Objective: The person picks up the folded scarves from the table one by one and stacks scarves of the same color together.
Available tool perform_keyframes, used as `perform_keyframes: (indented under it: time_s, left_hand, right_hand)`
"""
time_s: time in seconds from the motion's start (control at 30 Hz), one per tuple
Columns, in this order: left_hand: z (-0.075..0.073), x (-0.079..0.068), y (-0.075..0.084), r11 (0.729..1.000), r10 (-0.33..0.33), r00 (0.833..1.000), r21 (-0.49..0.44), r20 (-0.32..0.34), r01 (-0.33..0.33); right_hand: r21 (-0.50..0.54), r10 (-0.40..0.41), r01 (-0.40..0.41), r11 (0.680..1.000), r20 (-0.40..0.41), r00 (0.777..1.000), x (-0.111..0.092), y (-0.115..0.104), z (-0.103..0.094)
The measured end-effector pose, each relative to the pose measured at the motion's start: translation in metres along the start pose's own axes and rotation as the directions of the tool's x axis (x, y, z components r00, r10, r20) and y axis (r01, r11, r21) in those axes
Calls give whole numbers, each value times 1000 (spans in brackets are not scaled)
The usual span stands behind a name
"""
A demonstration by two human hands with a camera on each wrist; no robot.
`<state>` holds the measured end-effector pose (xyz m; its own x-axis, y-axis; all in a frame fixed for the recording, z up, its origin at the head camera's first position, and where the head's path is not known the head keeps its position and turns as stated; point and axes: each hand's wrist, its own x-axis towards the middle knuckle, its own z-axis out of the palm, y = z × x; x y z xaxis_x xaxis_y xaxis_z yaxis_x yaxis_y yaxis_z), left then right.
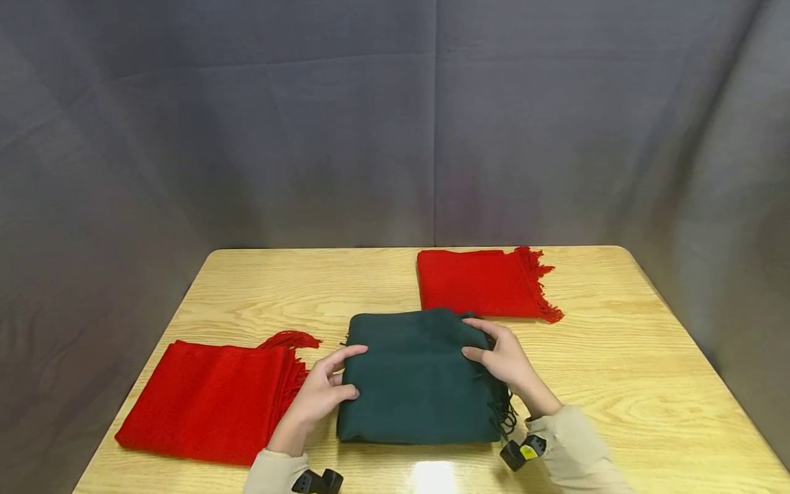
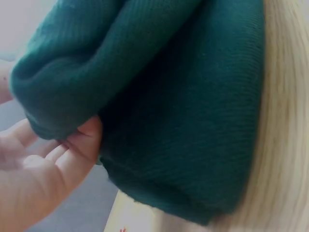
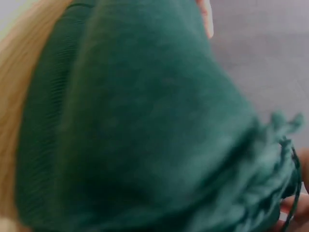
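Note:
A dark green fringed scarf [image 1: 415,391], folded into a rough square, lies at the front middle of the table between both hands. My left hand [image 1: 316,392] grips its left edge. In the left wrist view, the left hand's fingers [image 2: 86,142] are tucked into a raised fold. At the right edge, my right hand [image 1: 507,360] holds the upper layer, thumb and forefinger on top and the other fingers hidden. The right wrist view shows the scarf [image 3: 149,111] bulging up, its fringe [image 3: 251,198] beside the partly visible right hand [image 3: 301,205].
A folded red scarf [image 1: 200,401] lies at the left, its fringe close to my left forearm. Another folded red scarf [image 1: 475,283] lies at the back, just beyond the green one. The wooden table [image 1: 642,384] meets grey curtains [image 1: 321,158] at its far edge.

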<state>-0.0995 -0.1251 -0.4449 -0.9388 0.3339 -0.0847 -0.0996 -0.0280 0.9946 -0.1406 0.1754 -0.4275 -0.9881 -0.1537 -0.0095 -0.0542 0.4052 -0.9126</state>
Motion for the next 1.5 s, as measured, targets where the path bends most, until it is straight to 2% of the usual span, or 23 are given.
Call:
perform_keyframes:
  time_s: [0.23, 0.37, 0.53, 0.77, 0.97, 1.13, 1.3, 1.4, 1.5]
  left_hand:
    - [-5, -2, -8, 999, -33, 999, -23, -20, 33]
    - [-8, -3, -11, 999, -45, 999, -10, -31, 44]
    - [-10, -3, -13, 998, -61, 998, 30, -22, 61]
    - [-16, -8, -8, 976, -44, 986, 204, -160, 77]
    - [-22, -10, -9, 978, -24, 980, 199, -196, 64]
    - [-25, -12, -10, 977, -47, 985, 198, -165, 80]
    - [-24, -9, -14, 987, -106, 992, 116, -65, 113]
    - [-24, -7, -19, 991, -122, 993, 57, -6, 122]
    - [-24, -6, -22, 992, -123, 992, 13, 30, 123]
  right_hand:
    - [-183, -60, 49, 982, -54, 997, 1, 14, 3]
    - [-228, -73, 58, 972, -60, 996, 0, 21, -3]
    - [-226, -57, 40, 973, -69, 996, -3, 26, -12]
    - [-208, -48, 27, 978, -93, 995, -13, 24, -26]
    - [-171, -50, 37, 985, -69, 996, -23, 23, -35]
    - [-127, -9, 14, 992, 36, 999, -28, 27, -38]
    - [-37, 82, -77, 996, 159, 984, -28, 38, -37]
    - [10, 91, -96, 995, 216, 972, -26, 44, -35]
    - [69, 54, -75, 995, 270, 961, -23, 48, -34]
